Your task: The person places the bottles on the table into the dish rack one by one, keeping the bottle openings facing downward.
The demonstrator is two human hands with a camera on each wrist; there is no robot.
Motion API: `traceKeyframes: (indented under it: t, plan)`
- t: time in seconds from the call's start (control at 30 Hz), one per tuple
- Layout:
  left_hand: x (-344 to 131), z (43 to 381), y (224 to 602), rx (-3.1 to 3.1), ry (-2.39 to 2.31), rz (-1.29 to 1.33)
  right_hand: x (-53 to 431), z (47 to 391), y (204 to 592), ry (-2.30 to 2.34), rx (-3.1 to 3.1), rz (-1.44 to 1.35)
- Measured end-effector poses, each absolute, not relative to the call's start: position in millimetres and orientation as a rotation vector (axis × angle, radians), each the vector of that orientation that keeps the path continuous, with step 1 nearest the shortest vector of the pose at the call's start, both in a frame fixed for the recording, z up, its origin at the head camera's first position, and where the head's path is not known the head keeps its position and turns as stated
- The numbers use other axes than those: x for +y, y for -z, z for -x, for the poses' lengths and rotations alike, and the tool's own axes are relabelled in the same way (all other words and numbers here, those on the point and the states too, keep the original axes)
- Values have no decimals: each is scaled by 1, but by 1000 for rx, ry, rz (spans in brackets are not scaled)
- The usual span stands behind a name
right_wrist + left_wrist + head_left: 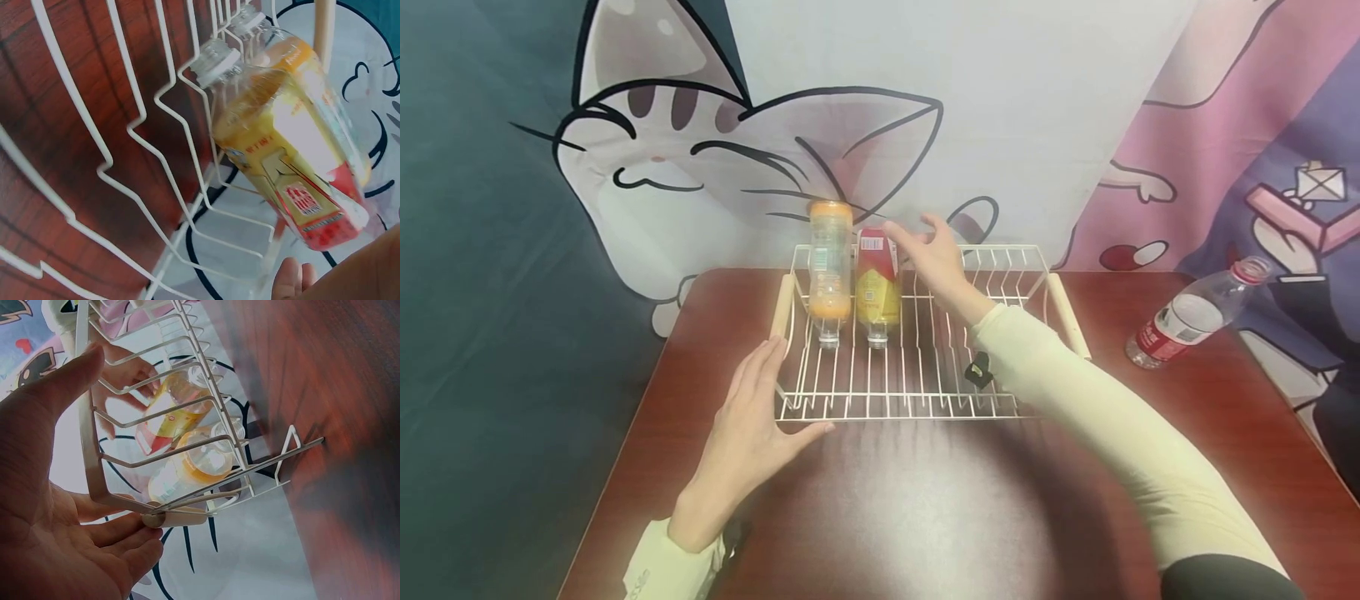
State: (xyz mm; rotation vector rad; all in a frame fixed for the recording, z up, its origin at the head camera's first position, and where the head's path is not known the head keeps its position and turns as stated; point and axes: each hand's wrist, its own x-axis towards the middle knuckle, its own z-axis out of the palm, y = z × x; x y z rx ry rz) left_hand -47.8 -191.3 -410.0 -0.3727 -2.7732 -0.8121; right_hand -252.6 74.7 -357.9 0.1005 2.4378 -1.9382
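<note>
A white wire dish rack (895,395) with wooden handles stands on the table. Two bottles lean in it neck-down: one with orange ends (830,271) at the left, and beside it one with a red and yellow label (877,287). My left hand (741,429) rests its fingers against the left wooden handle (782,304), thumb stretched along the rack's front. My right hand (938,262) is over the rack, its loosely bent fingers close to the upturned base of the red and yellow bottle. In the right wrist view, this bottle (294,156) stands apart from the visible fingers (287,278).
A clear bottle with a red and white label (1180,325) stands on the table right of the rack. Behind the table hangs a cloth with cartoon cats (1015,100). The rack's right wooden handle (1069,317) is beside my right forearm.
</note>
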Motion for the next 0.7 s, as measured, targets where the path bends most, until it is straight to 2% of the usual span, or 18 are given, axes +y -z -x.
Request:
traceKeyframes:
  t: [0.4, 0.7]
  plan:
    - [-188, 49, 409, -2769, 822, 388, 127, 219, 333, 1885, 2490, 10]
    - [-189, 47, 411, -2760, 848, 362, 167, 182, 313, 2072, 2370, -16]
